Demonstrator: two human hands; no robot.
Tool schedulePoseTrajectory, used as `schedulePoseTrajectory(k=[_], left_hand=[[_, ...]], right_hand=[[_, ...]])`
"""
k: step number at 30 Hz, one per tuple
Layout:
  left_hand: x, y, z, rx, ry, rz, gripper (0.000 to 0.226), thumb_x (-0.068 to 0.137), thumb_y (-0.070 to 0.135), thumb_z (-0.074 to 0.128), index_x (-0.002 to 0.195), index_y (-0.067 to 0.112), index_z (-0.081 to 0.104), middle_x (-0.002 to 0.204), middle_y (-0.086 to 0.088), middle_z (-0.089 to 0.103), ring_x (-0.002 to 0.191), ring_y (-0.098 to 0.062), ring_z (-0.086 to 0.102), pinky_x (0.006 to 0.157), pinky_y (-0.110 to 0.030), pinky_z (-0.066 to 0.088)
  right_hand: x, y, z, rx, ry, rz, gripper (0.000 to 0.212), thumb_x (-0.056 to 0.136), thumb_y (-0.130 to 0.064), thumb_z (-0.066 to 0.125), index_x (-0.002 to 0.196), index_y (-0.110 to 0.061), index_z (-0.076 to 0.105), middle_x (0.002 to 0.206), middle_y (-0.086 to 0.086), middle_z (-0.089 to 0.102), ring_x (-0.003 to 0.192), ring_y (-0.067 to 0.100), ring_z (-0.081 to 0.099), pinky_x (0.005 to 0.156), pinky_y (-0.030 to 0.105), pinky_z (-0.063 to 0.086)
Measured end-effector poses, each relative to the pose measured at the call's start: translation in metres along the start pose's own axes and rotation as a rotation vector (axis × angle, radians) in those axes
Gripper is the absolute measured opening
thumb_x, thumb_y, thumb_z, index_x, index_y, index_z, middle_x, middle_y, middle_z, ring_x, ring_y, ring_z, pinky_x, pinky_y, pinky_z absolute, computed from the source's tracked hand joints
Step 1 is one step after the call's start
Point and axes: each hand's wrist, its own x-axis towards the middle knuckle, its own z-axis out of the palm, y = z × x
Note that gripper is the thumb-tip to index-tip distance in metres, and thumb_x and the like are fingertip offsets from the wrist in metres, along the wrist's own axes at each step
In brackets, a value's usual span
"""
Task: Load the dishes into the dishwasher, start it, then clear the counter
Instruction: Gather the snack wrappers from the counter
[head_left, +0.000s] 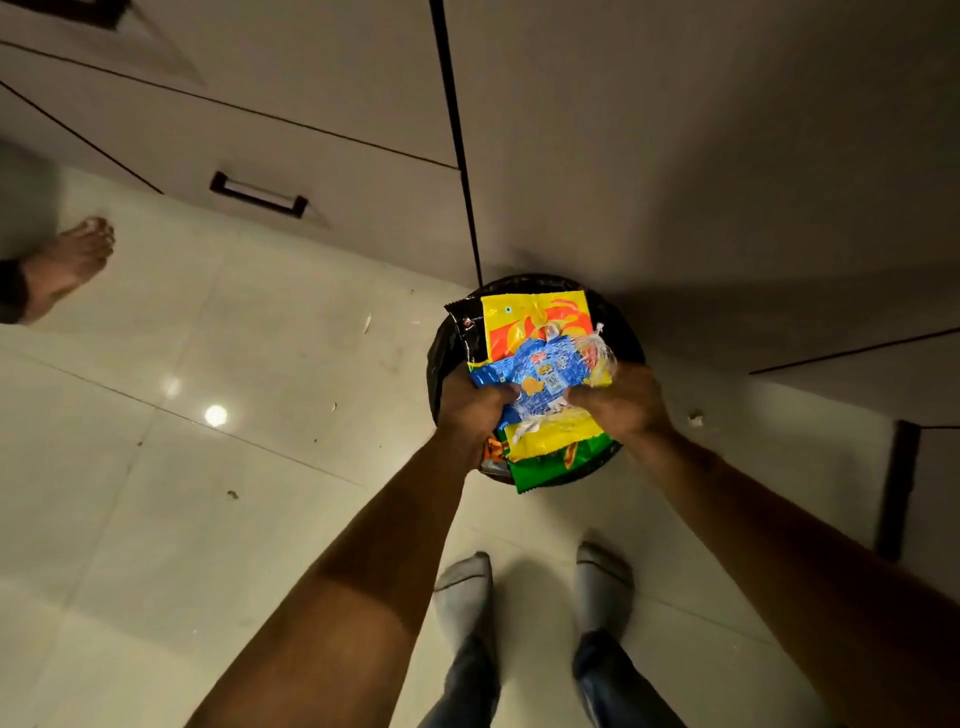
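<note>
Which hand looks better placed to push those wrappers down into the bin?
Probably the left hand: it grips the wrappers nearer the middle of the bin, while the right hand pinches their outer edge.

I stand on glossy pale floor tiles (156, 467) that mirror a ceiling light, facing beige cabinets (675, 130) with a dark drawer handle (258, 195).

Glossy pale tiled floor (218, 519) carries a black bin (626, 338) and scattered, perhaps food, crumbs (232, 494).
</note>
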Motion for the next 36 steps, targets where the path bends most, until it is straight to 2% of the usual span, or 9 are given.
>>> schedulePoseTrajectory(k=[4,8,16,20,23,28,30,33,36], left_hand=[[0.033,-0.012,0.006,0.147,0.009,0.001,0.034,0.079,0.000,0.076,0.110,0.000,0.063,0.091,-0.015,0.070,0.058,-0.023,0.066,0.066,-0.041,0.059],[0.065,-0.024,0.017,0.238,0.014,-0.023,0.041,0.075,0.009,0.082,0.111,0.002,0.062,0.096,-0.014,0.070,0.084,-0.033,0.071,0.076,-0.048,0.059],[0.110,-0.055,0.034,0.459,0.062,-0.104,0.051,0.080,0.021,0.080,0.119,-0.002,0.056,0.117,-0.017,0.064,0.104,-0.029,0.065,0.083,-0.036,0.055],[0.093,-0.049,0.033,0.543,0.142,0.084,0.071,0.082,0.022,0.076,0.141,0.009,0.038,0.136,-0.013,0.052,0.125,-0.030,0.052,0.099,-0.032,0.042],[0.071,-0.038,0.032,0.611,0.131,0.252,0.092,0.084,0.018,0.073,0.154,0.017,0.014,0.150,-0.011,0.034,0.135,-0.030,0.041,0.108,-0.035,0.035],[0.041,-0.024,0.023,0.882,0.034,0.467,0.107,0.084,0.018,0.072,0.154,0.025,-0.008,0.157,-0.007,0.013,0.140,-0.029,0.034,0.102,-0.043,0.045],[0.041,-0.023,0.016,1.093,0.013,0.546,0.105,0.085,0.024,0.071,0.154,0.026,-0.008,0.161,-0.004,-0.001,0.148,-0.027,0.014,0.114,-0.041,0.033],[0.046,-0.022,0.010,1.484,-0.117,0.602,0.092,0.090,0.037,0.062,0.155,0.021,-0.001,0.162,-0.008,-0.008,0.149,-0.027,-0.010,0.121,-0.039,-0.002],[0.060,-0.029,0.009,1.779,-0.266,0.611,0.070,0.096,0.041,0.045,0.154,0.015,0.015,0.162,-0.010,0.003,0.149,-0.029,-0.010,0.120,-0.046,-0.007]], right_hand=[[0.021,0.003,0.014,-0.187,0.033,-0.024,0.045,0.080,-0.026,0.075,0.121,-0.015,0.064,0.121,0.009,0.066,0.111,0.030,0.062,0.091,0.036,0.050],[0.040,0.007,0.030,-0.303,0.051,-0.060,0.041,0.086,-0.023,0.068,0.126,-0.014,0.060,0.124,0.011,0.064,0.113,0.033,0.060,0.088,0.035,0.048],[0.081,0.027,0.069,-0.216,-0.018,0.001,0.050,0.084,-0.012,0.069,0.132,-0.012,0.052,0.127,0.010,0.061,0.115,0.029,0.059,0.078,0.023,0.039],[0.075,0.030,0.070,-0.160,0.019,0.028,0.061,0.081,-0.015,0.072,0.135,-0.009,0.044,0.129,0.012,0.059,0.116,0.030,0.058,0.079,0.025,0.041],[0.054,0.023,0.059,-0.312,0.076,-0.093,0.083,0.082,-0.022,0.072,0.149,-0.007,0.025,0.144,0.015,0.042,0.130,0.034,0.046,0.094,0.034,0.044],[0.028,0.019,0.043,-0.754,-0.026,-0.356,0.086,0.090,-0.033,0.063,0.155,-0.016,0.009,0.161,0.011,0.005,0.149,0.029,0.005,0.119,0.038,0.019],[0.031,0.026,0.043,-0.900,-0.114,-0.453,0.080,0.092,-0.036,0.058,0.155,-0.016,0.013,0.162,0.011,0.002,0.150,0.030,-0.002,0.123,0.038,0.007],[0.041,0.039,0.052,-1.030,-0.215,-0.558,0.068,0.093,-0.036,0.054,0.152,-0.017,0.027,0.162,0.013,0.008,0.150,0.032,0.002,0.122,0.041,0.003],[0.052,0.050,0.063,-1.091,-0.265,-0.568,0.057,0.095,-0.037,0.049,0.147,-0.020,0.037,0.160,0.014,0.014,0.149,0.032,0.007,0.121,0.043,0.006]])
